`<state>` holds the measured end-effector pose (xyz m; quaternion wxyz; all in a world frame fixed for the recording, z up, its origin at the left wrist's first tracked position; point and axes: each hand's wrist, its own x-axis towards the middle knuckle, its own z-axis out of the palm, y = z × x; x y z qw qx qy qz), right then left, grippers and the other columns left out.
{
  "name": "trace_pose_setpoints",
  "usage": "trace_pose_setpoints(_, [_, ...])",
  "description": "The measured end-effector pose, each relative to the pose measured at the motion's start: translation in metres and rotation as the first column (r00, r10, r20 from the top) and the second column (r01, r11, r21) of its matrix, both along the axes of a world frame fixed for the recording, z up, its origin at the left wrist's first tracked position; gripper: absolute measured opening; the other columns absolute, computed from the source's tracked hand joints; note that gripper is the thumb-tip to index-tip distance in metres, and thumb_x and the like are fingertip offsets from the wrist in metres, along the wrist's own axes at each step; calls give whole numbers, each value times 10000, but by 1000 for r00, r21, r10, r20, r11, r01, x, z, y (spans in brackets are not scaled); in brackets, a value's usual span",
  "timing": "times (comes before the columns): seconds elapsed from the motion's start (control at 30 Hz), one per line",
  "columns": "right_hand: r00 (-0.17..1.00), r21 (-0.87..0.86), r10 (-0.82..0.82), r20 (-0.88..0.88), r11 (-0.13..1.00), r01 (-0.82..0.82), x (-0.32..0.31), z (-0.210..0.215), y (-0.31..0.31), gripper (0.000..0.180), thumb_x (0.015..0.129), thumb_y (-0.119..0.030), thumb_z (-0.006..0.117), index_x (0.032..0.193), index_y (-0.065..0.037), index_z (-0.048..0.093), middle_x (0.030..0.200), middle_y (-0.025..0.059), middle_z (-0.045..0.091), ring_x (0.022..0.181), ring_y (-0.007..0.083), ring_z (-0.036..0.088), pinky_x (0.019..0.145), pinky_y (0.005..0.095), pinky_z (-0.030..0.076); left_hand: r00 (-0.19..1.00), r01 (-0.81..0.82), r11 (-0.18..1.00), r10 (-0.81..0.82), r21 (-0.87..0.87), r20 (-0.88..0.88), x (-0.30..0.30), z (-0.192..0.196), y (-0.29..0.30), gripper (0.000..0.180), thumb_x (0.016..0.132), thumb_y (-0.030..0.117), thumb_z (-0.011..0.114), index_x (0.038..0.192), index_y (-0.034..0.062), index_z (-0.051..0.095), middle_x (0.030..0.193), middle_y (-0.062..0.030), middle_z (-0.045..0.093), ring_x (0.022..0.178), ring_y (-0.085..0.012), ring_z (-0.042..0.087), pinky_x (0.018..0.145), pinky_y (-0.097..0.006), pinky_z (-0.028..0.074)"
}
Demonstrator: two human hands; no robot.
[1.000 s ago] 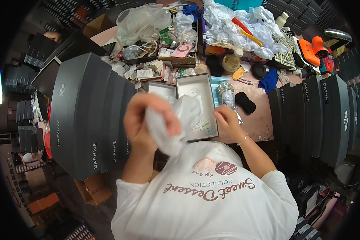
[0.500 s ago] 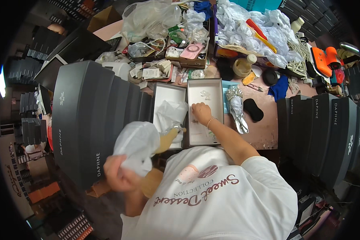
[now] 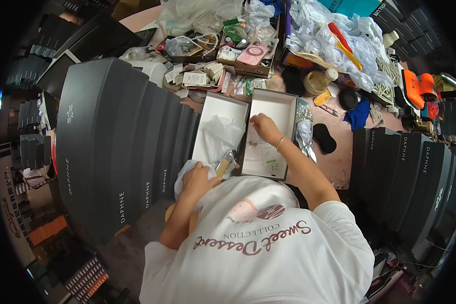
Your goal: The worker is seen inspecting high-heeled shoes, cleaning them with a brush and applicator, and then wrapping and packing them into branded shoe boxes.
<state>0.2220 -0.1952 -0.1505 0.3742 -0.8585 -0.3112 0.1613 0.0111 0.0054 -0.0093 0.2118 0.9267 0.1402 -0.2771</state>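
Since half a second ago the white tissue bundle (image 3: pixel 187 169) has been brought from out at the left in to the near edge of the open shoe box (image 3: pixel 215 109), and the right hand has been shifted slightly within the lid; the open shoe box is taken as landmark. Far to its left a fanned stack of dark closed boxes (image 3: pixel 116 147) is seen. At its near left corner the left hand (image 3: pixel 200 177) is closed around the tissue bundle and what appears to be a tan shoe with a metal trim (image 3: pixel 225 162), though the shoe is largely hidden. Inside the box crumpled white tissue paper (image 3: pixel 223 134) is already laid. Just to its right the upturned lid (image 3: pixel 271 134) lies touching it; the right hand (image 3: pixel 263 126) is lowered into the lid with fingers curled over small packets (image 3: pixel 268 159), and it cannot be told whether anything is pinched. Beyond the box a cluttered table (image 3: pixel 334 172) is spread with bags and oddments; further right more dark boxes (image 3: pixel 405 172) are stood. Packing is judged part done: lining is in, the shoe is at the rim but not settled, and the lid is not yet fitted.
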Motion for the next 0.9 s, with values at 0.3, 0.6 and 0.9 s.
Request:
trace_pose_setpoints(0.3, [996, -146, 9, 93, 989, 5, -41, -6, 10, 130, 733, -72, 628, 854, -38, 595, 782, 132, 583, 798, 337, 580, 749, 386, 481, 999, 16, 976, -24, -218, -31, 27, -73, 34, 437, 715, 333, 730, 1016, 26, 654, 1006, -194, 643, 978, -314, 612, 827, -390, 483])
trace_pose_setpoints(0.6, [764, 260, -197, -615, 863, 432, -34, 48, -39, 34, 840, -76, 602, 844, -72, 569, 738, 36, 579, 690, 164, 583, 593, 291, 450, 996, 60, 960, -41, -272, 76, 27, -33, 34, 458, 676, 297, 776, 975, -21, 639, 970, -217, 644, 880, -342, 631, 770, -358, 483])
trace_pose_setpoints(0.9, [135, 149, 63, -989, 330, 932, -207, 76, -193, 56, 864, -82, 621, 868, -72, 566, 665, -14, 527, 577, 105, 524, 543, 254, 441, 933, -37, 895, 191, -445, 306, 63, 55, 0, 213, 685, 63, 713, 830, -30, 589, 679, -56, 578, 641, -97, 493, 575, -287, 423])
